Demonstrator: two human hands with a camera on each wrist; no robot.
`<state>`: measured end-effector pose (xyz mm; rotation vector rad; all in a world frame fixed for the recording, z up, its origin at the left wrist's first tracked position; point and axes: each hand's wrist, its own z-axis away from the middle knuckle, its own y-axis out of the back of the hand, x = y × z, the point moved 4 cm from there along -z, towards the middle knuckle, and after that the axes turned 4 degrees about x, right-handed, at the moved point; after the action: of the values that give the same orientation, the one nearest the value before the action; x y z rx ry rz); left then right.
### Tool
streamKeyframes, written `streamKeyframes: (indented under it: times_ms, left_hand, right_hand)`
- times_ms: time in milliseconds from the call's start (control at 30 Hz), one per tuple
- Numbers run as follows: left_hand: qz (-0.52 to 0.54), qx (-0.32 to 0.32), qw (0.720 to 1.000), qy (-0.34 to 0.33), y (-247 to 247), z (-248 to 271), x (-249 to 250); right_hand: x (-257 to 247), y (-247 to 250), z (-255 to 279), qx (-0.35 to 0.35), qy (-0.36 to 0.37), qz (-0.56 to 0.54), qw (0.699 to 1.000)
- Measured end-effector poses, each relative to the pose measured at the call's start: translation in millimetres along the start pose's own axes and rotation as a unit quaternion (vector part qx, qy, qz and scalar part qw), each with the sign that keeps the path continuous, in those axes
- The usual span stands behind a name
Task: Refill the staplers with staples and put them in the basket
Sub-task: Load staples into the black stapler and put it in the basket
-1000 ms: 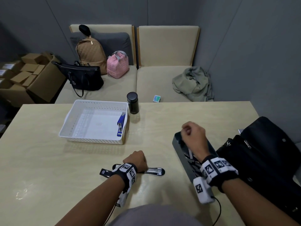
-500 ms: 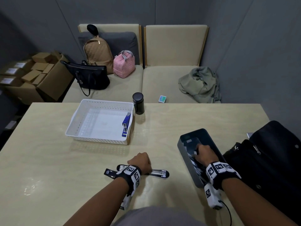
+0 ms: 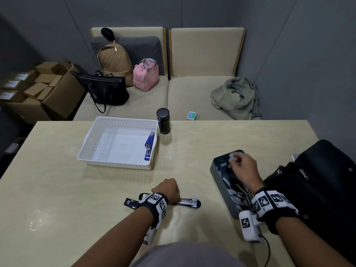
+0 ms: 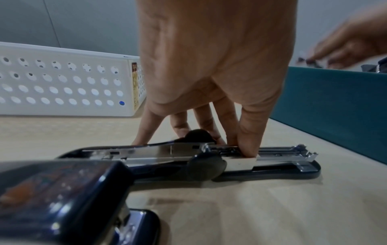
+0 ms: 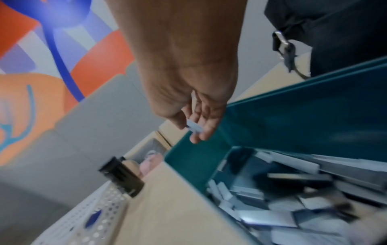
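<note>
From my head view, my right hand [image 3: 243, 166] has come up out of the teal box [image 3: 217, 174] pinching a staple strip [image 3: 231, 157], where a moment ago it was digging inside; loading comes next, I'd say. My left hand [image 3: 167, 190] presses the open black stapler [image 3: 189, 202] on the pale wood counter [image 3: 57, 189]. A blue stapler [image 3: 149, 146] already lies in the white basket [image 3: 115, 164]. Grey walls and a bench with bags stand beyond.

Left wrist: my fingers [image 4: 247, 140] hold down the bared magazine.

Right wrist: the strip [image 5: 193, 127] sits between thumb and fingertips above the box.
</note>
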<state>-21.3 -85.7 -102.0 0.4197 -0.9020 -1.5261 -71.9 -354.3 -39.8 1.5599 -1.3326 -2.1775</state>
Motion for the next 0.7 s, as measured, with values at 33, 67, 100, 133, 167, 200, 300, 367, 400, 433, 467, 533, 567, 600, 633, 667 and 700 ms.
streamKeyframes:
  times_ms: [33,67,100,133,167,200,300,367,400,433,467,533,567,600,633,667,700]
  left_hand:
    - [0.0,0.001,1.0,-0.001,0,1,0]
    - [0.0,0.003,1.0,-0.002,1,2,0]
    - [-0.001,0.005,1.0,-0.003,1,2,0]
    - [-0.002,0.006,1.0,-0.003,1,3,0]
    - [-0.003,0.007,1.0,-0.004,2,3,0]
    - [-0.004,0.008,1.0,-0.002,2,4,0]
    - [-0.009,0.007,1.0,-0.001,3,5,0]
    - [-0.005,0.008,1.0,0.004,2,4,0]
    - [-0.004,0.009,1.0,0.006,2,5,0]
    - [-0.002,0.011,1.0,0.007,1,5,-1]
    - [0.0,0.014,1.0,0.009,2,6,-1]
    - [0.005,0.018,1.0,0.008,2,8,0]
    - [0.006,0.019,1.0,0.007,3,8,-1]
    - [0.006,0.019,1.0,0.006,3,9,0]
    - [0.007,0.017,1.0,0.006,3,10,-1]
    - [0.008,0.016,1.0,0.006,3,10,-1]
    - [0.01,0.013,1.0,0.006,3,10,-1]
  right_hand:
    - [-15,6,1,0.02,0.024,-0.039,0.999]
    - [-32,10,3,0.032,0.046,-0.068,0.996]
    - [-48,13,6,0.032,0.065,-0.091,0.993]
    - [-64,14,10,0.021,0.081,-0.109,0.991]
    - [-77,11,13,-0.004,0.092,-0.122,0.988]
    - [-87,5,16,-0.041,0.103,-0.135,0.985]
    - [-103,-27,27,-0.198,0.12,-0.128,0.964]
    - [-103,-50,38,-0.275,0.134,-0.065,0.95]
    - [-99,-60,45,-0.304,0.126,-0.039,0.944]
    - [-94,-69,52,-0.338,0.103,-0.025,0.935]
    - [-87,-77,59,-0.371,0.083,-0.01,0.925]
    - [-75,-89,72,-0.416,0.084,0.035,0.905]
    - [-68,-94,75,-0.425,0.105,0.069,0.896]
    - [-62,-99,77,-0.425,0.124,0.098,0.891]
    - [-58,-103,80,-0.42,0.133,0.119,0.89]
    - [-54,-105,81,-0.409,0.132,0.129,0.893]
    - [-50,-107,82,-0.401,0.13,0.132,0.897]
